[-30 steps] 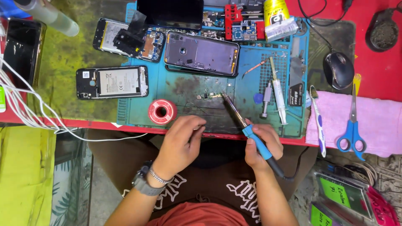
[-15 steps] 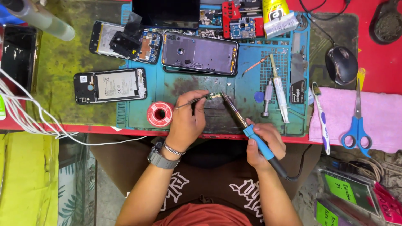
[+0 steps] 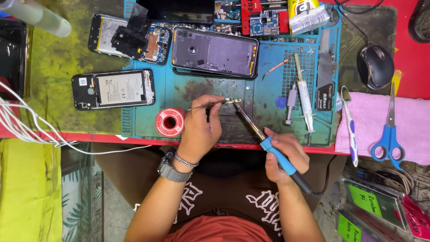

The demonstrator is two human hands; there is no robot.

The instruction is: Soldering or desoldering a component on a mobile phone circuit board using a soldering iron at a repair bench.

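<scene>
Left of centre, a red solder spool (image 3: pixel 169 122) sits on the blue mat (image 3: pixel 148 121) beside the left hand (image 3: pixel 200 130), whose fingers pinch thin tweezers (image 3: pixel 206 105). The tweezers hold a small circuit board (image 3: pixel 232 101) at mid-frame. Lower right of it, the right hand (image 3: pixel 285 157) has its fingers wrapped around a blue-handled soldering iron (image 3: pixel 268 145), tip touching the board.

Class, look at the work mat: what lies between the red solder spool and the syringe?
In the head view, between the red solder spool and the syringe lie the left hand and the soldering iron.
</scene>
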